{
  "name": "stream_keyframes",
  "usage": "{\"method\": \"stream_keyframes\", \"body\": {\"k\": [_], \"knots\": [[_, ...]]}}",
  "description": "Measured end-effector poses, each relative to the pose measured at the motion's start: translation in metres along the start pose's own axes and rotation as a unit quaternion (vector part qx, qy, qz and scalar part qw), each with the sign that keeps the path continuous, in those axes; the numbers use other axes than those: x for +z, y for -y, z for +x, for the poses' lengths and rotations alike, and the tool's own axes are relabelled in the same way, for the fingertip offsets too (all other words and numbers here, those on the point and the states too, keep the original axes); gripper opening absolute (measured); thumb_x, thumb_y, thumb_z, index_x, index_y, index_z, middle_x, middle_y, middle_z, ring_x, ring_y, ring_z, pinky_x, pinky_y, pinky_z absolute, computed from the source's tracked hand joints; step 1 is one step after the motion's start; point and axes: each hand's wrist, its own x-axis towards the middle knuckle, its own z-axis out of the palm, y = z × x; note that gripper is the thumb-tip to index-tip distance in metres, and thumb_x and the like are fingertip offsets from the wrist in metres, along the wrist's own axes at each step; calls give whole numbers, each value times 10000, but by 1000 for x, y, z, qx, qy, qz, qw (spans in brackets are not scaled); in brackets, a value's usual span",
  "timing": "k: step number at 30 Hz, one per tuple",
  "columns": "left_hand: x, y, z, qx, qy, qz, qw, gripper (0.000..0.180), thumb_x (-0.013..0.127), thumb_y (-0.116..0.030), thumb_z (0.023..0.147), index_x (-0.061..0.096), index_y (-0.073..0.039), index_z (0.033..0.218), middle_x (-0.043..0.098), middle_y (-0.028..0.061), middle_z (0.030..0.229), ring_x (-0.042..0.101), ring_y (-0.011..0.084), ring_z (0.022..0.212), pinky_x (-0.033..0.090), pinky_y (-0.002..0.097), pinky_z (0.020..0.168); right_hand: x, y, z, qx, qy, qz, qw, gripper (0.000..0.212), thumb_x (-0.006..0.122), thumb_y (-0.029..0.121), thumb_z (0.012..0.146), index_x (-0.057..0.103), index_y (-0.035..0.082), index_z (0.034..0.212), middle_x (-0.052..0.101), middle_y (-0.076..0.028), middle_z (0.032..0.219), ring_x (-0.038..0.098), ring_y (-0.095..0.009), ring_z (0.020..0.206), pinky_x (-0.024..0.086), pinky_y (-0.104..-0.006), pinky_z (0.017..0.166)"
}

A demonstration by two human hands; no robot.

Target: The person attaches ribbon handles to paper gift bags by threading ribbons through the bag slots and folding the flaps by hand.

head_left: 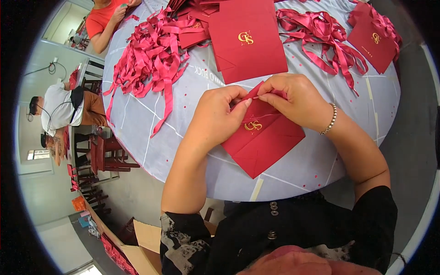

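A red paper gift bag (268,144) with a gold emblem lies flat and turned at an angle on the table in front of me. My left hand (219,113) pinches its far edge between thumb and curled fingers. Close beside it, my right hand (300,98), with a beaded bracelet at the wrist, grips the same edge, thumb and forefinger pressed together. A small pale tip shows between the two hands; what it belongs to is too small to tell. Some red material shows under the right fingers, and whether it is ribbon or bag I cannot tell.
A large pile of red ribbons (149,59) covers the table's left side. Stacked red bags (250,50) lie beyond my hands. More ribbons (316,32) and a finished-looking bag (373,43) lie right. Another person's hand (120,13) is far left; an opened cardboard box (140,256) stands lower left.
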Motion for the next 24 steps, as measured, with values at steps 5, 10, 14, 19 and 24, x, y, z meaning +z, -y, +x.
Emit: {"method": "stream_keyframes", "body": {"k": [5,10,14,19,24], "knots": [[8,-3,-2,39,-29,26,998,121,654,-67,864,683,28,935,673,87,718,597,99,650,469,270,593,-1,5,-2,-4,3,-63,998,79,686,11,811,658,-14,881,662,-142,807,633,-267,705,507,-337,648],[16,-8,-3,104,-88,109,985,89,650,-27,827,683,28,890,676,156,718,639,209,593,488,311,574,10,12,-6,-17,-61,-120,991,77,645,64,765,614,-7,767,641,-178,757,641,-361,761,511,-431,681],[21,-11,-4,78,-71,89,990,81,623,-72,812,671,-7,823,652,178,721,647,354,672,503,422,616,20,18,-11,-52,-12,-227,972,98,654,58,696,587,0,738,625,-191,793,641,-366,778,527,-407,681],[15,-9,-2,21,-60,-14,998,99,655,-61,846,684,13,905,694,90,734,631,125,639,483,287,572,-3,18,-7,-36,-13,-113,993,90,656,67,749,612,-3,784,632,-178,819,639,-358,788,524,-420,694],[13,-8,-4,6,1,-58,998,123,647,-114,874,690,-14,930,676,35,731,561,60,655,431,240,556,-16,23,-9,-24,-1,-118,993,74,646,70,798,623,1,784,629,-157,799,623,-369,750,506,-444,676]]}}
